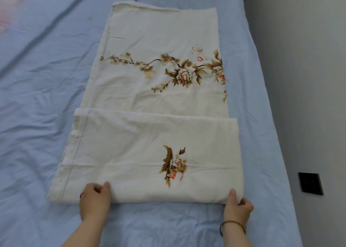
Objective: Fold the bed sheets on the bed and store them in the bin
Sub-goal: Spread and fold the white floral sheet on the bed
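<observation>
Most of the view is taken up by the bed (46, 97), which is covered with a wrinkled pale blue cover. A plain grey wall (299, 59) is seen along the bed's right side. A patch of pink fabric (11, 3) is seen at the far left corner of the bed; what it is cannot be told.

The bed sheet (159, 40), cream with brown and orange flower prints, is laid flat as a long strip down the middle of the bed, running away from the person. Its near part (131, 143) is doubled over onto the rest, so that a straight cross edge is formed about halfway up the strip, and a single flower print is shown on this upper layer. A thin stitched line is seen along the left side of the strip.

The near fold of the sheet is gripped by both hands. It is pinched left of centre by the left hand (94, 200), with the thumb laid on top of the cloth and the fingers curled at the edge. Its near right corner is pinched by the right hand (237, 207), with the thumb on top and the fingers curled round the corner.

A black square plate (310, 183) is fixed low on the wall. A beaded bracelet (232, 224) is worn on the right wrist, and a dark ring (81, 195) on the left hand.
</observation>
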The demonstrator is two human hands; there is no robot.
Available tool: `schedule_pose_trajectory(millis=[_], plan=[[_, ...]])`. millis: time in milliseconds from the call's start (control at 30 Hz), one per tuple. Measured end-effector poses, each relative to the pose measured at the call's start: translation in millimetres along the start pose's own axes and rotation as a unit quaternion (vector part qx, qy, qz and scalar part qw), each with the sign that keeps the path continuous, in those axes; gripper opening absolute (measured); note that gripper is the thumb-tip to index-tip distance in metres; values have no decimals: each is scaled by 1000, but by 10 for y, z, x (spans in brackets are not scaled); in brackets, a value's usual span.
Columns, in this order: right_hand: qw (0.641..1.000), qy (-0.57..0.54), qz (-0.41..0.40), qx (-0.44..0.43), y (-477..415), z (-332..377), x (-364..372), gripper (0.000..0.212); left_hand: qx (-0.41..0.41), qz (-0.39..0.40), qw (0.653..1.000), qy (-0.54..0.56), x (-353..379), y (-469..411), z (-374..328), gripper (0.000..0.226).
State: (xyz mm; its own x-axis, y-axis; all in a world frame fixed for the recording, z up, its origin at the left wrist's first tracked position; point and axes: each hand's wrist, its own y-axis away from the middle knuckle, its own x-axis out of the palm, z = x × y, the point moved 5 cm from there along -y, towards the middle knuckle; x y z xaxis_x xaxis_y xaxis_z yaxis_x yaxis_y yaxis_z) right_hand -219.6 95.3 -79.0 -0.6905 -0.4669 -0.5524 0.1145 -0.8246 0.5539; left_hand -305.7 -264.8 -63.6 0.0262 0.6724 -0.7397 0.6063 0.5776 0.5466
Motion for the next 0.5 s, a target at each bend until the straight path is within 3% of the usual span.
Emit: schedule_pose_trajectory(millis=[67, 133, 233, 300, 367, 500], plan=[[996, -74, -28, 49, 203, -56, 103, 32, -135, 51, 981, 128, 75, 63, 202, 37], [986, -133, -70, 74, 373, -2, 188, 34, -243, 98, 925, 275, 178, 181, 309, 43], [970, -172, -101, 141, 539, 44, 276, 63, -299, 142, 864, 380, 297, 260, 302, 47], [963, -183, -101, 171, 624, -31, 327, 59, -300, 138, 835, 440, 238, 215, 235, 51], [959, -229, -30, 166, 665, -142, 428, 35, -288, 134, 816, 482, 137, 134, 126, 48], [929, -265, 164, 198, 947, -254, 709, 26, -273, 148, 791, 526, 1, -11, 104, 31]])
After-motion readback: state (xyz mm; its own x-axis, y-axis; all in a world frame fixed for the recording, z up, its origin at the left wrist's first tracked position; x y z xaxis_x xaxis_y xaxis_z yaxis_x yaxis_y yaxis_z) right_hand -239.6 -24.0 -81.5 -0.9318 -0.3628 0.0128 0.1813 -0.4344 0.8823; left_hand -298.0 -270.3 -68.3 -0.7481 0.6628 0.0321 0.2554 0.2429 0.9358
